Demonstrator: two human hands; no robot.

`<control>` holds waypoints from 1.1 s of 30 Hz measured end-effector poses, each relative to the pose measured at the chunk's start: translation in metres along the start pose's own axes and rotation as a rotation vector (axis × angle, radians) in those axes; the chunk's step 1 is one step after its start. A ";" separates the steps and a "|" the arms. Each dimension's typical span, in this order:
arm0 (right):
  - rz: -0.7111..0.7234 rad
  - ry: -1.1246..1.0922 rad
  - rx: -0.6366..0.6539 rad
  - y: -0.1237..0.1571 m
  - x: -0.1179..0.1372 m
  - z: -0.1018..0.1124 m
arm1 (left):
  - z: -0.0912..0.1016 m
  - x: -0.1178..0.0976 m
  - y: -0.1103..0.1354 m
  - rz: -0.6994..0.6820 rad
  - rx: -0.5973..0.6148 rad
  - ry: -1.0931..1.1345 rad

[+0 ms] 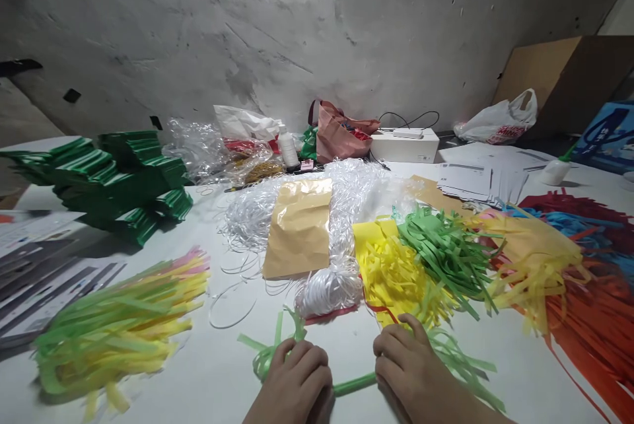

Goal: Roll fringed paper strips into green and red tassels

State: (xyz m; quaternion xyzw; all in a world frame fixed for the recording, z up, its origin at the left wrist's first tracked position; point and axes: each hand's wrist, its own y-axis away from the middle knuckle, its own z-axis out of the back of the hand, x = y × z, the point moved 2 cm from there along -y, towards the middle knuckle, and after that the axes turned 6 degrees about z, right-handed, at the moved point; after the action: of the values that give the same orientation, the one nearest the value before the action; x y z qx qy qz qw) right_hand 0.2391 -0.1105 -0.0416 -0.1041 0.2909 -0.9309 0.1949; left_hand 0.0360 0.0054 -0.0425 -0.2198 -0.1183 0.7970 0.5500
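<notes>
A green paper tassel (354, 385) lies across the white table in front of me, its middle rolled into a thin twist and its loose strips fanning out at both ends. My left hand (296, 374) is closed over the left part of the twist, fingers curled down. On the right part, my right hand (409, 361) is curled in the same way, with one finger slightly raised. The undersides of both hands are hidden. Just beyond them sit a bundle of white string (329, 292) and a pile of yellow fringed paper (396, 269).
Green and yellow tassels (123, 318) lie at left, near stacked dark green folded pieces (119, 179). A brown paper sheet (300, 226) rests on the string. Green fringe (443, 249) and orange strips (589, 325) spread rightward. A white box (406, 146) stands by the wall.
</notes>
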 end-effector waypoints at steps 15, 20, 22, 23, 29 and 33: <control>-0.451 -0.406 0.024 -0.005 -0.007 -0.001 | 0.004 -0.015 -0.010 0.104 0.108 -0.184; -0.105 -0.131 0.098 -0.006 -0.001 0.003 | -0.003 -0.027 -0.009 -0.146 -0.079 -0.265; 0.013 0.010 0.097 -0.007 0.004 0.004 | -0.006 -0.030 -0.012 -0.148 -0.086 -0.270; 0.050 0.061 0.090 -0.008 0.006 0.004 | -0.008 -0.030 -0.015 -0.130 -0.086 -0.263; 0.144 0.223 -0.008 -0.015 0.010 -0.006 | -0.003 -0.028 -0.022 0.046 -0.059 -0.115; 0.238 0.174 -0.134 -0.019 0.010 0.013 | 0.023 -0.035 -0.022 0.216 0.117 0.222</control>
State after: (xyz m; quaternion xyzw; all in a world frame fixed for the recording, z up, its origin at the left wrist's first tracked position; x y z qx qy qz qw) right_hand 0.2287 -0.1066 -0.0191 -0.0008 0.3783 -0.8853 0.2705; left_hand 0.0537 -0.0177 -0.0056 -0.2854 0.0141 0.8278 0.4828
